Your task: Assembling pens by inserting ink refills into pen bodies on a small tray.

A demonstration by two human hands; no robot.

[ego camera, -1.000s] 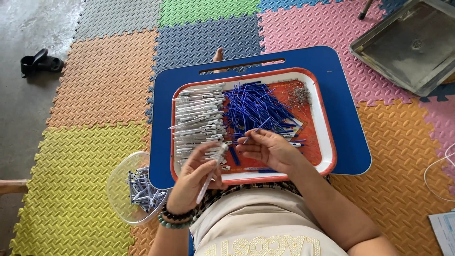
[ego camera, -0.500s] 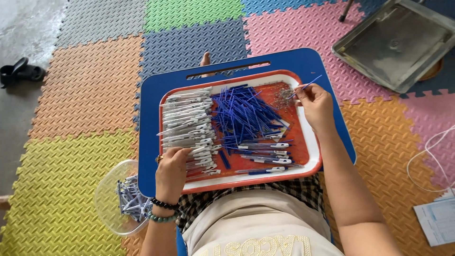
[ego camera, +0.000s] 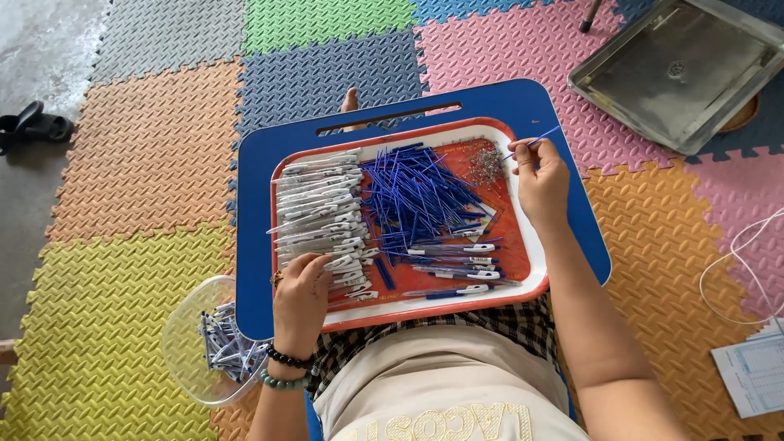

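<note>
Nearest the seated person, a clear plastic bowl (ego camera: 189, 353) rests on the foam floor mat (ego camera: 122, 188) beside the left knee, holding a loose heap of assembled pens. Just above it, the left hand (ego camera: 300, 296), with bead bracelets at the wrist, lies on the near left corner of the red tray (ego camera: 425, 308); its fingers curl down over the lower end of the row of white pen barrels (ego camera: 320, 214), though whether they actually grip one cannot be told from this angle. The tray sits on a blue lap desk (ego camera: 506, 102). At the tray's centre lies a pile of blue ink refills (ego camera: 416, 194), with several finished pens (ego camera: 457, 269) laid flat toward the near edge. In the far right corner is a small cluster of what appear to be metal springs (ego camera: 487, 163). Beside them the right hand (ego camera: 539, 175) is raised, thumb and forefinger pinched closed on a single blue refill (ego camera: 535, 142) that points up and to the right. Beyond, a metal tray (ego camera: 682, 69) lies on the mat, and a black sandal (ego camera: 33, 126) sits far left.
</note>
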